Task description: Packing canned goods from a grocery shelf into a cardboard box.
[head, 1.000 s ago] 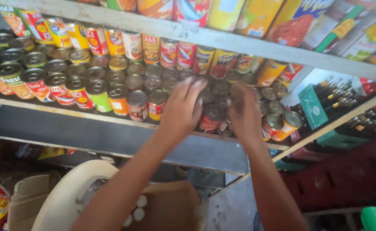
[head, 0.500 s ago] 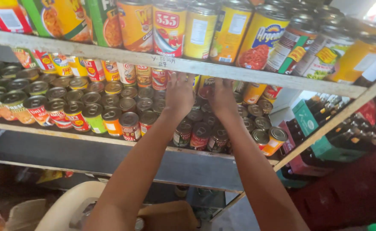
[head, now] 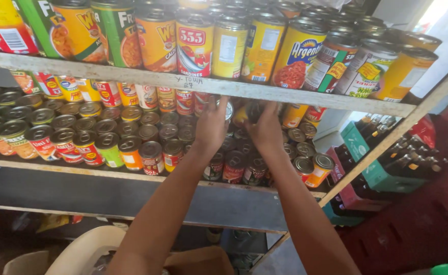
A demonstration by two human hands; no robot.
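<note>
The can I am reaching for sits deep at the back of the middle shelf, tucked just under the front edge of the upper shelf, dark and half hidden, so I cannot tell its label or colour. My right hand is raised to it with the fingers curled around its near side, though I cannot tell how firmly that grip has closed, since the shelf edge and the fingers cover the contact. My left hand is just beside it, fingers spread and pointing upward toward a second can with a pale lid at the same depth; its grip is apart and I cannot tell whether the fingertips touch that can. Both forearms run up from the bottom of the view and cross over the front row of small cans with red and dark labels. To the left the shelf is packed with rows of small round tins, lids up. Above, the upper shelf carries tall cans in yellow, green, orange and red. At the right, beyond the shelf's corner, stand crates of dark bottles. Below, a pale plastic chair back shows near the bottom edge.
</note>
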